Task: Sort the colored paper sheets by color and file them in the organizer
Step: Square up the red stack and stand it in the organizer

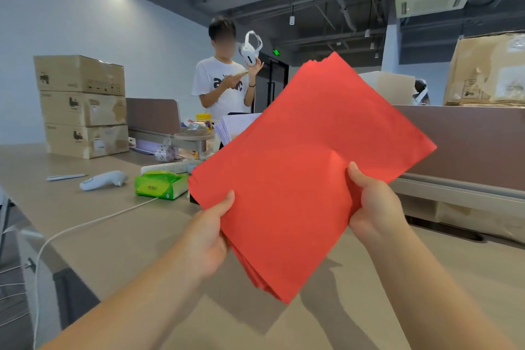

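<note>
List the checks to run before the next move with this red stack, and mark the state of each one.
1. Left hand grips the red stack at its lower left edge: ok.
2. Right hand grips the right edge, thumb on top: ok.
3. Stack is one colour: the top sheet and the visible edges are red, ok; the sheets inside, cannot tell.
4. Edges squared up: not ok, the sheets fan out at the lower corner and are ragged at the top corner.
5. Stack held clear above the desk: ok.
6. Organizer slot found: cannot tell, no organizer is plainly in view.
</note>
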